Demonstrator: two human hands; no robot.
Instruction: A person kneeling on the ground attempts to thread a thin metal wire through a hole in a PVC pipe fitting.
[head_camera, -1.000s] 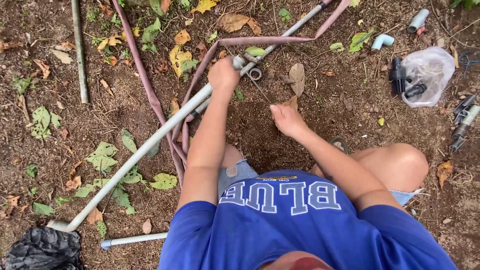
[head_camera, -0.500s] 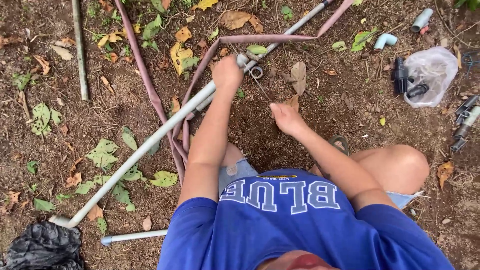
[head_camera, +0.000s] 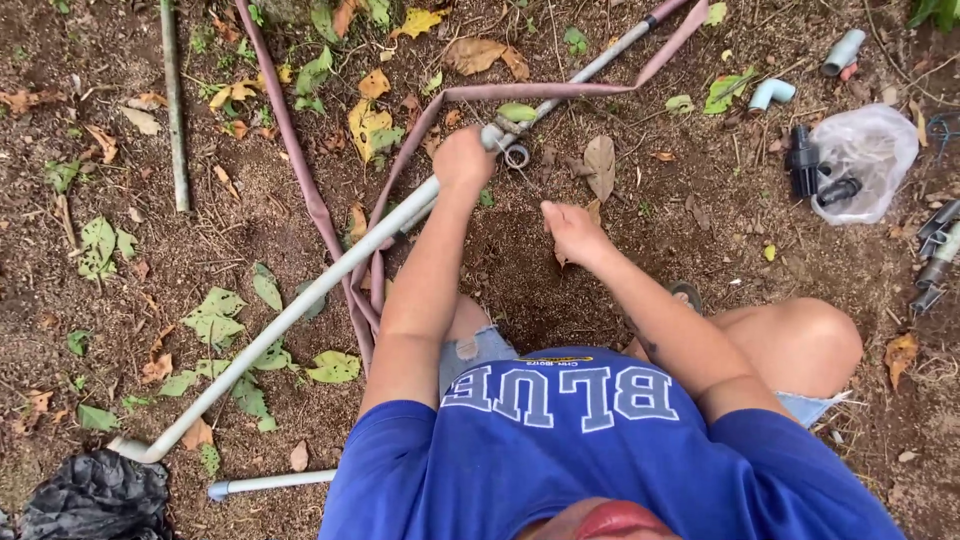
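Long grey plastic pipe (head_camera: 300, 300) lies slanted across the soil, and the left hand (head_camera: 463, 158) clamps it near its joint, apparently to steady it. The right hand (head_camera: 572, 232) hovers loosely curled, holding nothing, beside the small metal ring clamp (head_camera: 517, 156).

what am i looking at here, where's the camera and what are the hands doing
The camera sits on a person's head and looks straight down, so you see their blue shirt, bare knees and both arms from above. There is only this one view. The person crouches on bare soil strewn with fallen leaves.

The left hand is closed around a long pale pipe that slants across the ground, near a small metal ring. The right hand rests on the dirt and holds nothing that shows.

A flat reddish hose bends around the pipe. At right lie a clear plastic bag with dark fittings and a pale elbow fitting. A black bag sits bottom left.
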